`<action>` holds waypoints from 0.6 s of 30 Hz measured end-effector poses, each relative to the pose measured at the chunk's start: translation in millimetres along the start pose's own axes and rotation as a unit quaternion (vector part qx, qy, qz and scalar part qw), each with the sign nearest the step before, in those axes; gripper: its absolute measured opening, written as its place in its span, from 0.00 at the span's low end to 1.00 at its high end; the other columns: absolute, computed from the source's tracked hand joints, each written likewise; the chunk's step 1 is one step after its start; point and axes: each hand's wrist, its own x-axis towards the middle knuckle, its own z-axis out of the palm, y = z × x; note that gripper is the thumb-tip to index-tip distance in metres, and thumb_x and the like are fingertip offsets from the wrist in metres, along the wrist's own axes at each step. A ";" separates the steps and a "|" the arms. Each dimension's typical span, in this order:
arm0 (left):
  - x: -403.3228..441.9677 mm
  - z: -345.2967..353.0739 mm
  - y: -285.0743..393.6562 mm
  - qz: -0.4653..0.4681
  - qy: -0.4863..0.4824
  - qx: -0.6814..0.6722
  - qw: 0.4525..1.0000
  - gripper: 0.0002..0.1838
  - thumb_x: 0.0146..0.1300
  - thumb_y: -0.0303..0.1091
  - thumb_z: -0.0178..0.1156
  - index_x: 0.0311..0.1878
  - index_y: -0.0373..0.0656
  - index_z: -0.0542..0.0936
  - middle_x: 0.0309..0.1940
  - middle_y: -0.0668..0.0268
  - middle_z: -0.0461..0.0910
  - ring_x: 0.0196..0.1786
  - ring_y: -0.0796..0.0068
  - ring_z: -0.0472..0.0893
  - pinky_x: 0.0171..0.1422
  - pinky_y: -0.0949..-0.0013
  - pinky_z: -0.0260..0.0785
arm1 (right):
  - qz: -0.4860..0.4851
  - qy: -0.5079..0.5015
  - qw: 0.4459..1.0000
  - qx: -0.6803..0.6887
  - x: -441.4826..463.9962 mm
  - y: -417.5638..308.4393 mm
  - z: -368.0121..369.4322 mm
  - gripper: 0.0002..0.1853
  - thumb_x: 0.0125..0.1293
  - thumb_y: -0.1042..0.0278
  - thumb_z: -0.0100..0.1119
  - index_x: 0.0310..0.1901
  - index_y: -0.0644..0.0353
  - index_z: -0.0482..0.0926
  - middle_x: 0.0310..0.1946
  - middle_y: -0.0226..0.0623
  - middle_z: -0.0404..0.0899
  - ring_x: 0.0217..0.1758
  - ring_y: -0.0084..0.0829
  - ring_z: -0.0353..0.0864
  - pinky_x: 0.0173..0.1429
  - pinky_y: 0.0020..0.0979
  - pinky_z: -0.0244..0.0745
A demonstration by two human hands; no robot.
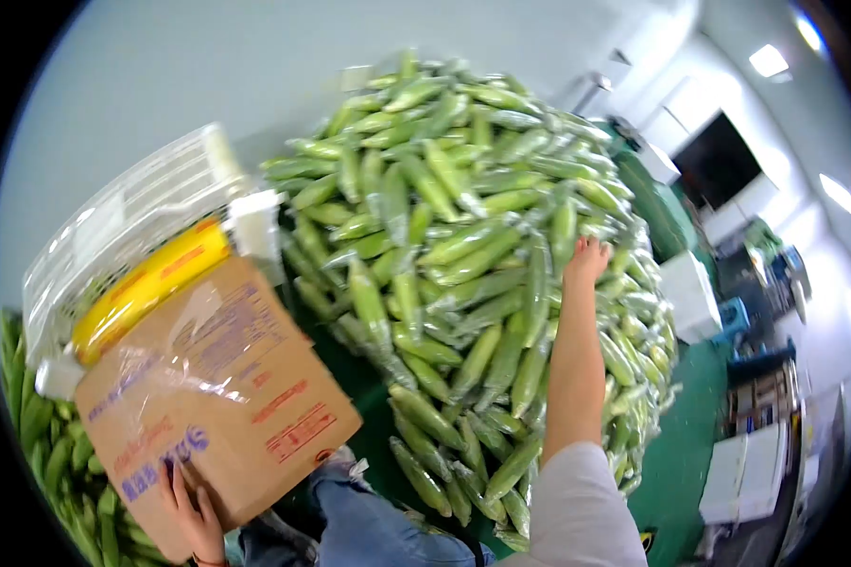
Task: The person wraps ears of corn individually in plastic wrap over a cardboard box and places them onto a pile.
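A large heap of ears of corn, green-husked and wrapped in clear plastic, fills the middle. My right hand reaches far into its right side. Its fingers are curled at the end of a wrapped ear of corn, and the fingertips are partly hidden. At the lower left, my left hand lies with fingers stretched out on a brown cardboard sheet or box printed in blue and red. Crumpled clear plastic film rests on the cardboard.
A white plastic crate with a yellow roll or package stands behind the cardboard. More green corn lies at the far left. White foam boxes and a blue stool stand on the green floor to the right.
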 end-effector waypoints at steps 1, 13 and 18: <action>2.7 -12.1 1.4 -0.025 -0.016 0.010 1.000 0.28 0.62 0.25 0.57 0.67 0.36 0.68 0.71 0.45 0.60 0.71 0.44 0.62 0.74 0.53 0.54 | -0.016 -0.127 0.992 -0.012 -68.3 3.5 25.5 0.22 0.69 0.71 0.57 0.62 0.64 0.68 0.40 0.35 0.75 0.39 0.26 0.74 0.46 0.29 0.73; 129.3 -28.1 -89.9 0.150 0.019 0.071 0.986 0.10 0.58 0.33 0.62 0.44 0.49 0.80 0.55 0.64 0.80 0.63 0.62 0.75 0.61 0.60 0.66 | -0.252 -0.802 0.511 -0.180 -513.0 63.0 72.3 0.09 0.61 0.69 0.64 0.42 0.60 0.81 0.50 0.41 0.80 0.56 0.46 0.75 0.60 0.42 0.70; 84.3 -49.5 -92.1 0.069 0.151 -0.106 0.980 0.06 0.54 0.25 0.58 0.35 0.44 0.72 0.24 0.60 0.75 0.29 0.53 0.78 0.30 0.56 0.71 | -0.023 -0.766 0.575 -0.287 -438.5 62.4 27.2 0.07 0.67 0.70 0.58 0.43 0.62 0.75 0.47 0.41 0.73 0.54 0.37 0.71 0.62 0.37 0.65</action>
